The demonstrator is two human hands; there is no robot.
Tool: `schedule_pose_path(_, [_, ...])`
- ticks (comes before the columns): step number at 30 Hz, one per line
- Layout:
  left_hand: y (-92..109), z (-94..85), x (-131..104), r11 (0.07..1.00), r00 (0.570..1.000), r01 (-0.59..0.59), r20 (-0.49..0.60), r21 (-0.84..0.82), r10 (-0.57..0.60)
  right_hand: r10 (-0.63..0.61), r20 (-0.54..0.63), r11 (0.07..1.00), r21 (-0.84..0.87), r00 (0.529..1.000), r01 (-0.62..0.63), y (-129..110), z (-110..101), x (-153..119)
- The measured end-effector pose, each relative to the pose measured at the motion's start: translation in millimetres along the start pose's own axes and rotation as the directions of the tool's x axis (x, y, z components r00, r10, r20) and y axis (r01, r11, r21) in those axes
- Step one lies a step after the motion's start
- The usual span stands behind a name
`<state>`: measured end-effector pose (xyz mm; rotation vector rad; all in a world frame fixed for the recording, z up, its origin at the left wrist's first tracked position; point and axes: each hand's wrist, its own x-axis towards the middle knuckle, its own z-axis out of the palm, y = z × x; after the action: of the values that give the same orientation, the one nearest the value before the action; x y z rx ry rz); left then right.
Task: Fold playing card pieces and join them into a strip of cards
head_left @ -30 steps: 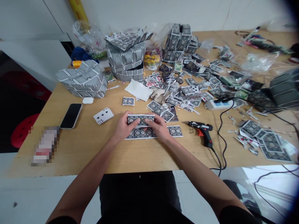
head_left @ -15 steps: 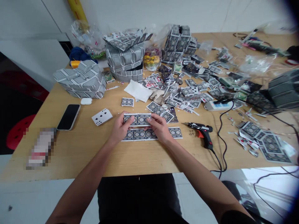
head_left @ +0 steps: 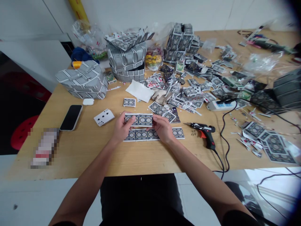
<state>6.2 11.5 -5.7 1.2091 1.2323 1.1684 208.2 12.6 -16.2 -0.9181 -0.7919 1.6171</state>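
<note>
A short strip of patterned playing cards (head_left: 139, 120) is held up between my two hands. My left hand (head_left: 122, 127) pinches its left end, thumb on the front face. At the other end, my right hand (head_left: 162, 127) grips the strip by its edge, fingers partly behind it. Below lies a longer card strip (head_left: 178, 133) on the table, partly covered by my right hand. A small stack of card backs (head_left: 129, 102) and a face-up pile of spade cards (head_left: 103, 117) lie nearby. To the right rests a black glue gun (head_left: 204, 133).
On the left are a phone (head_left: 71, 117) and a white case (head_left: 88, 101). Woven card baskets (head_left: 83, 80) stand behind. Loose cards and scraps (head_left: 188, 91) spread around a power strip (head_left: 221, 105). A black cable (head_left: 223, 135) runs over the table's front edge.
My right thumb has slid off the strip's front face toward its right edge. My left hand keeps its hold, and the whole view has shifted slightly.
</note>
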Motion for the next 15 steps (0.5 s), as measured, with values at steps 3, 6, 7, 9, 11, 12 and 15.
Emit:
schedule_pose_path(3, [0.1,0.2,0.0,1.0,1.0,0.002,-0.019,-0.023,-0.002,0.005,0.013,1.0,-0.005,1.0,-0.005,-1.2,1.4,-1.1])
schedule_pose_path(6, [0.1,-0.1,-0.1,1.0,1.0,0.0,-0.021,-0.021,0.0,0.003,0.012,1.0,-0.023,1.0,-0.002,-0.8,1.6,-1.5])
schedule_pose_path(7, [-0.1,-0.3,-0.1,1.0,1.0,0.001,-0.02,-0.02,-0.002,0.002,0.012,1.0,-0.026,1.0,-0.002,-0.5,1.3,-1.4])
schedule_pose_path(9, [-1.0,-1.1,0.0,1.0,1.0,0.0,-0.019,-0.016,-0.001,0.002,0.008,1.0,-0.026,1.0,-0.002,0.3,0.4,-1.0])
schedule_pose_path(11, [-2.0,-2.3,0.3,1.0,1.0,-0.009,-0.025,-0.001,0.009,-0.003,0.008,1.0,-0.023,1.0,0.003,0.7,-0.6,-0.6])
schedule_pose_path(12, [-2.4,-3.0,0.4,1.0,0.999,-0.016,-0.029,0.012,0.017,-0.01,0.01,1.0,-0.024,1.0,0.01,0.7,-1.0,-0.4])
schedule_pose_path(15, [-2.1,-5.4,0.9,0.998,0.999,-0.035,-0.038,0.051,0.037,-0.035,0.01,0.997,-0.064,0.999,0.035,0.2,-1.5,-0.4])
